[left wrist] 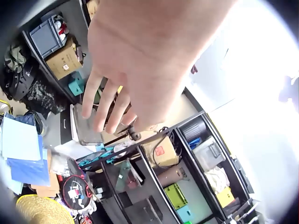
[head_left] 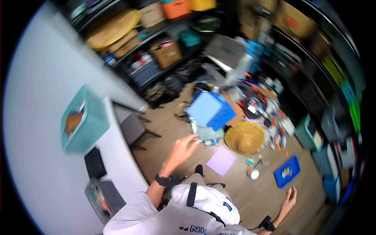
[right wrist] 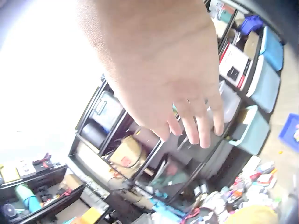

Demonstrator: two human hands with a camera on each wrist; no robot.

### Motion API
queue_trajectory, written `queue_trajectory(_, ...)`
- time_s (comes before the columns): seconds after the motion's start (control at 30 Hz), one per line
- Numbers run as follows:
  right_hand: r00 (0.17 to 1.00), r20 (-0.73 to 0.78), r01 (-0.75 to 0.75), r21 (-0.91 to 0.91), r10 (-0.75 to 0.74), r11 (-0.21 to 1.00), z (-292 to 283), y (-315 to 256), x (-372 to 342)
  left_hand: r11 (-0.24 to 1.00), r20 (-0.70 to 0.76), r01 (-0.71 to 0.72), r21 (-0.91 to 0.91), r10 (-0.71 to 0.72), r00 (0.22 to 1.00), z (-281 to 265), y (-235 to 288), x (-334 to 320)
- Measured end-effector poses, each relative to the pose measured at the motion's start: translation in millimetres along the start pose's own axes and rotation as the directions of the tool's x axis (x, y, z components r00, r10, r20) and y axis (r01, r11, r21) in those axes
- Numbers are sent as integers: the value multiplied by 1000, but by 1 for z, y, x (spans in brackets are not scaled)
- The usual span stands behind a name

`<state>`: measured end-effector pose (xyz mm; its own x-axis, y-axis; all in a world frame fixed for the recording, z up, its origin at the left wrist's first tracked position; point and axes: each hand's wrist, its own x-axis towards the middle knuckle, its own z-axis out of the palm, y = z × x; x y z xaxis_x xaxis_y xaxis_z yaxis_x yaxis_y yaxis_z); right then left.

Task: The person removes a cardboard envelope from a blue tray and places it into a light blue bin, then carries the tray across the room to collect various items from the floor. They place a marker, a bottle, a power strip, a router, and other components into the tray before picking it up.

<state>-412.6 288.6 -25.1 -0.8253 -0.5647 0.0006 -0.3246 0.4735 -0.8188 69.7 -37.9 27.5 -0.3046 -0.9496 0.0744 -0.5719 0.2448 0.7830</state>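
Observation:
My left hand (head_left: pixel 182 150) hangs in the air over the floor with loosely bent fingers and holds nothing. In the left wrist view its fingers (left wrist: pixel 106 105) hang apart from one another. Below it in the head view lie a lilac sheet (head_left: pixel 221 161) and a blue box (head_left: pixel 209 109). My right hand (head_left: pixel 289 199) is raised at the lower right, also with nothing in it. Its fingers (right wrist: pixel 201 126) are relaxed in the right wrist view. Nearest to it is a blue tray (head_left: pixel 287 171) on the floor, with a small item inside.
A straw hat (head_left: pixel 244 138) lies beside a heap of mixed items (head_left: pixel 274 117). Black shelves (head_left: pixel 156 33) line the walls. On the left, a white table (head_left: pixel 117 156) carries a teal bin (head_left: pixel 92 125), with a grey stool (head_left: pixel 135 129) next to it. A white round container (head_left: pixel 253 174) stands near the tray.

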Motion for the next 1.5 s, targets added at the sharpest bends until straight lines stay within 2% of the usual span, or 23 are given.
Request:
queue_trajectory(0.03,996,44,76,27,-77,997,20,-21,13,999,-34,39,-34,-40,999,-13,1,-11)
queue_trajectory(0.1,963,160,207,82,-218,975,68,-77,33,1000,-149,9,23,-6,989,-40,-11,-31)
queue_trajectory(0.2,875,347,299,162,-338,940,136,-131,68,999,-278,42,15,-36,960,-62,-27,-61)
queue_trajectory(0.27,786,447,392,176,-428,903,173,-170,75,996,-347,91,14,-81,935,-82,-35,-74)
queue_trajectory(0.33,720,489,438,230,-492,869,215,-189,69,994,-367,107,-5,-101,925,-97,-52,-86)
queue_trajectory(0.43,690,566,406,214,-452,888,230,-232,41,994,-407,63,-95,-96,908,-116,-53,-86)
queue_trajectory(0.5,700,572,379,207,-426,902,228,-241,25,994,-350,56,-94,-86,933,-124,-51,-81)
queue_trajectory(0.53,731,544,367,195,-412,909,223,-243,17,995,-317,54,-81,-77,945,-124,-48,-73)
queue_trajectory(0.6,790,475,406,68,-387,911,202,-224,10,996,-238,52,-66,-67,969,-111,-44,-59)
queue_trajectory(0.67,857,438,346,-97,-272,933,165,-221,-4,997,-147,12,-77,-24,989,-91,-32,-42)
queue_trajectory(0.77,948,270,208,-134,-166,969,109,-185,-26,993,19,-67,-98,69,997,-52,-15,-20)
queue_trajectory(0.93,998,33,-39,-117,44,992,10,-108,-71,969,296,-221,-106,243,924,28,40,3)
queue_trajectory(1.07,978,-141,-165,-92,151,982,-67,-43,-110,929,412,-362,-74,359,837,99,85,12)
queue_trajectory(1.1,966,-185,-196,-75,179,978,-88,-23,-121,935,424,-342,-91,347,836,117,99,10)
queue_trajectory(1.23,913,-253,-326,18,320,945,-163,57,-160,896,482,-429,-110,426,766,196,153,-17)
queue_trajectory(1.3,875,-258,-403,78,408,912,-187,90,-184,936,617,-351,-27,292,731,234,162,-36)
queue_trajectory(1.33,859,-280,-416,103,428,903,-198,115,-194,954,678,-295,-44,246,693,256,155,-46)
queue_trajectory(1.4,802,-259,-532,98,538,841,-209,175,-229,979,811,-201,-35,146,567,301,108,-61)
queue_trajectory(1.43,790,-276,-540,110,547,835,-211,202,-248,989,886,-148,13,58,460,320,69,-66)
queue_trajectory(1.47,793,-214,-560,115,571,821,-208,228,-269,993,939,-105,63,-23,344,335,34,-73)
queue_trajectory(1.5,791,-155,-579,125,592,806,-201,253,-289,996,970,39,79,-85,226,344,14,-84)
